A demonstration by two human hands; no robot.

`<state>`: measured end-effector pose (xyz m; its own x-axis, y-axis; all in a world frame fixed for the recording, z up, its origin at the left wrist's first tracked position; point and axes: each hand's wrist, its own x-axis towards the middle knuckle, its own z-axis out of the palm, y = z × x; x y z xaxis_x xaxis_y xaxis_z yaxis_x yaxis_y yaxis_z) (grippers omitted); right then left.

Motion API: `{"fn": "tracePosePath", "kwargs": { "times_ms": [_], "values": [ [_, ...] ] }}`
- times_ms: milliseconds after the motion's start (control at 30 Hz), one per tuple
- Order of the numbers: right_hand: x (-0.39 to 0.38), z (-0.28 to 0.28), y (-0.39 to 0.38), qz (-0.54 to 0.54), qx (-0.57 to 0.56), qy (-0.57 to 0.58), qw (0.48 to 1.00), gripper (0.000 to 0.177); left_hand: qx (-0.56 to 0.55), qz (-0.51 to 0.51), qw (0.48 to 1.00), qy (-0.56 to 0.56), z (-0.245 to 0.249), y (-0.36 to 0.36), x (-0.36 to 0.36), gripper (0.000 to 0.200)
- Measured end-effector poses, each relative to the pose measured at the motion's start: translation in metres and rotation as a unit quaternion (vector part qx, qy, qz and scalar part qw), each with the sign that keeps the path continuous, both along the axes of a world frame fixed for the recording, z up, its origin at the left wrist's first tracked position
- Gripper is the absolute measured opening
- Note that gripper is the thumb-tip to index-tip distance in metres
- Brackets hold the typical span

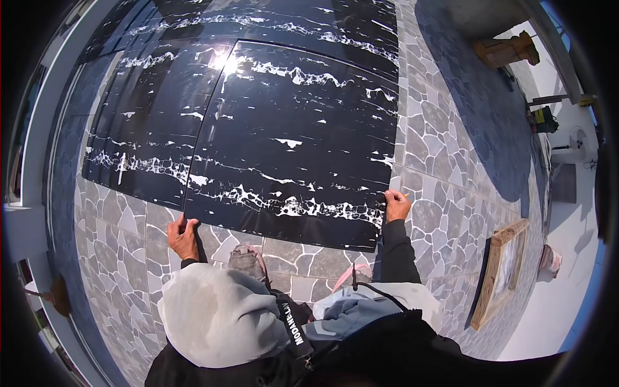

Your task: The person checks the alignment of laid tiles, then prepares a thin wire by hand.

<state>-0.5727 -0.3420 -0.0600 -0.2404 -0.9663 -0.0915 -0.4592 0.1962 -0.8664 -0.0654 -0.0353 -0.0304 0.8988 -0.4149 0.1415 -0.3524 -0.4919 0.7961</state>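
Observation:
A large glossy black panel [290,142] with white marble-like veins lies on the patterned floor in front of me. My left hand [183,238] is closed at its near left corner, where a seam separates it from a second, similar black panel [142,138]. On the right edge, close to the near corner, my right hand [397,207] pinches the panel between thumb and fingers. A small yellowish tip shows beside my right fingers; I cannot make out what it is. My feet are partly hidden behind my knees.
Stone-patterned grey floor [445,193] surrounds the panels. To the right a wooden frame [500,274] stands on the floor. Farther off are a yellowish-brown object [507,50], a dark box-like item [543,120] and a white fan [578,139]. Strong sun glare hits the panel seam.

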Motion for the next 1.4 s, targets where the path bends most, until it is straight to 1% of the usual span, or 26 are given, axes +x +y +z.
{"fn": "tracePosePath", "kwargs": {
  "times_ms": [167,233,300,367,433,500,533,567,633,667,733,800,933,1033,1167,1267,1333,1400],
  "values": [
    [0.001,-0.005,0.001,-0.007,-0.021,-0.029,0.999,0.017,0.011,-0.001,1.0,0.001,0.003,0.002,0.0,0.033],
    [-0.001,0.003,0.004,0.033,-0.005,0.021,0.999,0.022,0.009,-0.011,1.0,0.01,-0.002,0.001,0.0,0.036],
    [-0.003,0.025,0.023,0.105,0.047,0.002,0.993,0.037,0.038,-0.044,0.998,-0.034,-0.005,0.004,0.003,0.039],
    [-0.009,0.059,0.056,0.213,0.081,0.13,0.965,0.064,0.067,-0.06,0.995,-0.044,-0.008,0.009,0.007,0.039],
    [-0.023,0.068,0.1,0.299,0.061,0.204,0.93,0.088,0.061,-0.063,0.995,-0.056,-0.013,0.012,0.01,0.037],
    [-0.034,0.074,0.133,0.35,0.034,0.212,0.912,0.101,0.049,-0.066,0.996,-0.044,-0.017,0.009,0.011,0.037],
    [-0.039,0.073,0.139,0.354,0.052,0.236,0.904,0.097,0.036,-0.06,0.997,-0.029,-0.015,0.007,0.009,0.037],
    [-0.044,0.07,0.143,0.351,0.058,0.237,0.904,0.097,0.026,-0.054,0.998,-0.014,-0.014,0.008,0.005,0.036],
    [-0.043,0.062,0.145,0.317,0.039,0.216,0.923,0.09,0.016,-0.065,0.998,-0.004,-0.015,0.009,0.007,0.036],
    [-0.044,0.052,0.145,0.318,-0.025,0.235,0.918,0.086,0.032,-0.064,0.997,-0.01,-0.014,0.011,0.009,0.036],
    [-0.04,0.054,0.146,0.312,-0.018,0.214,0.925,0.084,0.046,-0.061,0.997,-0.016,-0.015,0.011,0.012,0.035],
    [-0.039,0.056,0.144,0.303,-0.011,0.188,0.934,0.083,0.017,-0.051,0.999,-0.005,-0.018,0.008,0.007,0.036],
    [-0.038,0.054,0.146,0.298,-0.03,0.172,0.938,0.08,0.003,-0.042,0.999,0.011,-0.019,0.01,0.008,0.035],
    [-0.039,0.054,0.147,0.302,-0.039,0.185,0.934,0.079,0.028,-0.042,0.999,-0.004,-0.019,0.01,0.008,0.035],
    [-0.038,0.052,0.147,0.297,-0.044,0.189,0.935,0.079,0.009,-0.046,0.999,0.004,-0.019,0.009,0.005,0.035],
    [-0.036,0.046,0.148,0.284,-0.048,0.174,0.942,0.079,0.038,-0.035,0.999,-0.008,-0.016,0.007,0.005,0.035],
    [-0.037,0.046,0.149,0.282,-0.039,0.186,0.941,0.079,0.053,-0.043,0.997,-0.027,-0.017,0.008,0.005,0.034],
    [-0.039,0.045,0.148,0.286,-0.036,0.186,0.939,0.079,0.034,-0.038,0.999,-0.012,-0.02,0.008,0.007,0.034]
  ]
}}
